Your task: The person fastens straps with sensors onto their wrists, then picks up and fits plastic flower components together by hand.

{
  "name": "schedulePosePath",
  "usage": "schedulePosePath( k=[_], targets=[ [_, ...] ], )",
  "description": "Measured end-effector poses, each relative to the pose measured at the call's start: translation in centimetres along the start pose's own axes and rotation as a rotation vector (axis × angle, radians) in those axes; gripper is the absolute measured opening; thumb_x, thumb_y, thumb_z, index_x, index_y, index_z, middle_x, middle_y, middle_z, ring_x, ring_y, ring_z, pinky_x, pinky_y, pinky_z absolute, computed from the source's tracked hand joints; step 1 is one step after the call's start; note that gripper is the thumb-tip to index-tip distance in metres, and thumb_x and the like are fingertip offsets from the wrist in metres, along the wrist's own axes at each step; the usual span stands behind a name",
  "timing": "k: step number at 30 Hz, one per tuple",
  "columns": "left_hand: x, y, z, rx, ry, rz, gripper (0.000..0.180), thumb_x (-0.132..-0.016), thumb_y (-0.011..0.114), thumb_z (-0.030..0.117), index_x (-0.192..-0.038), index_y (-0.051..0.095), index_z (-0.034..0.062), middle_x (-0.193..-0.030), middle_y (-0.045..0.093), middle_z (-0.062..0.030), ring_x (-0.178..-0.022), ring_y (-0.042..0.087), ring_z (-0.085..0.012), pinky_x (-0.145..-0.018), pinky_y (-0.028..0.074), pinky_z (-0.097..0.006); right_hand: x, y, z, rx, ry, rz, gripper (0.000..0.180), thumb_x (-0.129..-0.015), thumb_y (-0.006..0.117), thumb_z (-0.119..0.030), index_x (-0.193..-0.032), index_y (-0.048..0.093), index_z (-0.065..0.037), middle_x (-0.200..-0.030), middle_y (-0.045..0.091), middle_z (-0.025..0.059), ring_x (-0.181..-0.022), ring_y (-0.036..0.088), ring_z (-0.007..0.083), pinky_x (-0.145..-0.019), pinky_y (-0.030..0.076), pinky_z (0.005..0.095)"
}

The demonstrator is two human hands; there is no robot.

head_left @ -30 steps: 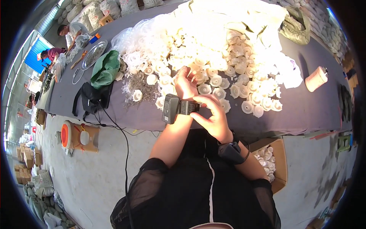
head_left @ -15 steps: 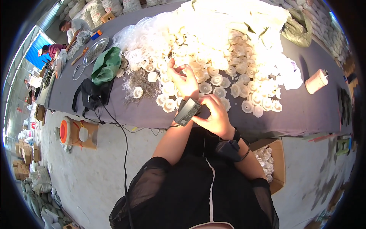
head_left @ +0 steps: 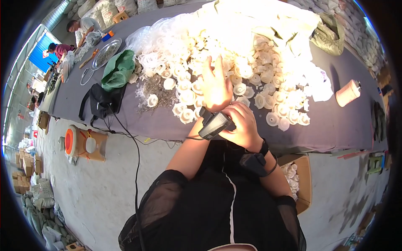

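One black, boxy plastic gadget sits on the left wrist. The left hand is spread near round white plastic parts; the right hand curls beside the gadget, its pinch hidden. If fastened loosely, the gadget could slip.

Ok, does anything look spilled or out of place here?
Possibly: small loose bits lie scattered beside the heap of white parts, at its near left side, one white part among them. This looks spilled, but may be intentional.

Premises: a workshop — sacks stacked behind a cloth-covered worktable, pale round parts heaped on it (two co-workers at far left).
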State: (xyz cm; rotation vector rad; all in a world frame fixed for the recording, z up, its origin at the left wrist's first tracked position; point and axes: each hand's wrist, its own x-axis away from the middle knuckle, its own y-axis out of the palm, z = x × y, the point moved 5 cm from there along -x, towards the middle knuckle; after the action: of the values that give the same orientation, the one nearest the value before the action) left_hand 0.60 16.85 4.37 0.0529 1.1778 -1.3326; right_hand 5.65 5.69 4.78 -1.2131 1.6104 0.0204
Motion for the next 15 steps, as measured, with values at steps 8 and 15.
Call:
schedulePosePath(
  k=[8,15],
  targets=[
    [0.0,3.2,-1.3,0.168,-0.028,-0.130,0.063,-0.064,0.066,0.011,-0.122,0.040,0.0051,-0.121,0.037,-0.0199,-0.098,0.046,-0.0283,-0.087,0.036,-0.039,-1.5,-0.4,-0.5,0.023,0.006,-0.034,0.040,-0.054,0.073,-0.013,-0.087,0.055,-0.002,-0.083,0.054,0.0098,-0.078,0.051,0.0276,-0.070,0.043,0.0363],
    [0.4,3.9,-4.1,1.289,-0.967,0.072,0.042,-0.070,0.060,0.006,-0.110,0.046,0.0025,-0.081,0.054,-0.0007,-0.069,0.051,-0.0091,-0.065,0.040,-0.022,0.3,0.0,0.2,-0.149,0.098,0.078,0.051,-0.059,0.075,-0.009,-0.105,0.055,-0.003,-0.099,0.053,0.0103,-0.092,0.052,0.0256,-0.079,0.043,0.0338]
  ],
)
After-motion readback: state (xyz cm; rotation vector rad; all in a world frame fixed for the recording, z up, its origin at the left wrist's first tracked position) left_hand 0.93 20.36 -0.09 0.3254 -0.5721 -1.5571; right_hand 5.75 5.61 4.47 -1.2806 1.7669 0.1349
